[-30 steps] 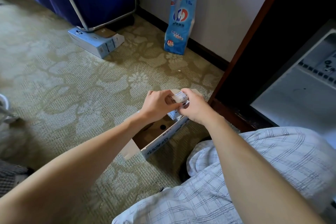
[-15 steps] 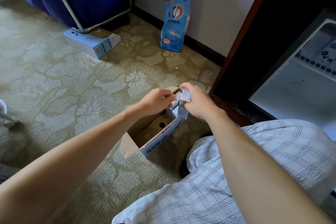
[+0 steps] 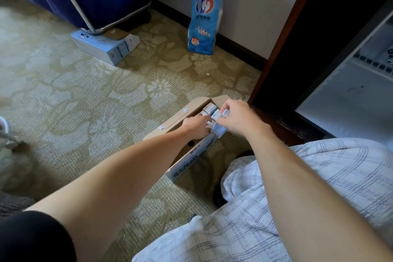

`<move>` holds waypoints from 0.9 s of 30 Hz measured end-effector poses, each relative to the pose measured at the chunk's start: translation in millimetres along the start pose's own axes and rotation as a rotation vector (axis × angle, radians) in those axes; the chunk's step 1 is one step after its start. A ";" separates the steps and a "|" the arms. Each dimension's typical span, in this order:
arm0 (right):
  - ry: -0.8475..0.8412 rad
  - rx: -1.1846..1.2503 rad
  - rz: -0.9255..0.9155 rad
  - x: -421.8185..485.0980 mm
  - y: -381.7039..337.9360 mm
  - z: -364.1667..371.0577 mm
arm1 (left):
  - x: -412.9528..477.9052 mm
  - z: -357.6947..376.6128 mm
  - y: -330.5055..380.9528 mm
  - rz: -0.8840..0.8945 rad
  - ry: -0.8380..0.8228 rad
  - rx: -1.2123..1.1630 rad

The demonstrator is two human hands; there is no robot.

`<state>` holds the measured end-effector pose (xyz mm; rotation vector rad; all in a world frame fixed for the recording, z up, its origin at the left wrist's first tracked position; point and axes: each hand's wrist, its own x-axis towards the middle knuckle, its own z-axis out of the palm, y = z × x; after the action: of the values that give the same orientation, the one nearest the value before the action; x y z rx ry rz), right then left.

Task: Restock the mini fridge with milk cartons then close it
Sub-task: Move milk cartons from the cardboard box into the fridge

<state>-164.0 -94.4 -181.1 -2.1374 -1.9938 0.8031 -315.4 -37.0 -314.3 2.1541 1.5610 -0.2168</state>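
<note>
Fingers (image 3: pixel 221 121) of right hand (image 3: pixel 238 119) are pinching a milk carton (image 3: pixel 219 127); left hand (image 3: pixel 196 126), grip hidden, is reaching into the cardboard box (image 3: pixel 187 161), frame centre.

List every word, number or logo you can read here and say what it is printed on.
"10" near the top of the blue plastic pack leaning on the wall.
"170", likely, in the red circle low on that pack; its Chinese lettering is too blurred to read.
Blue lettering on the side of the open cardboard box: unreadable.
Small cartons in that box: print too small.
Flat blue box by the cart: print too small.
</note>
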 end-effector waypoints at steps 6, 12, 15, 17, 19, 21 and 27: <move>0.098 -0.121 0.019 4.6 -3.5 -1.6 | 3.0 10.4 11.2 -0.106 0.117 0.047; 0.080 -0.206 -0.002 4.2 -0.9 1.6 | -0.1 4.4 13.0 -0.107 0.115 0.063; 0.073 -0.199 0.030 3.1 -1.9 2.7 | -1.0 5.7 11.2 -0.115 0.080 0.034; 0.062 -0.175 0.060 1.1 -3.3 1.2 | -2.8 6.3 9.2 -0.109 0.055 0.029; 0.054 -0.139 0.077 -0.5 -2.8 -5.2 | -5.2 2.4 6.7 -0.095 0.041 0.020; 0.069 -0.114 0.067 -1.2 -1.4 -15.9 | -9.9 -9.6 3.7 -0.073 0.048 0.061; 0.165 -0.079 -0.003 -11.7 -0.3 -49.0 | -32.8 -69.2 6.4 0.004 0.211 0.155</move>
<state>-142.4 -92.4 -135.7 -2.1642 -1.9744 0.5357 -330.5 -35.0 -239.0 2.3645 1.7049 -0.1156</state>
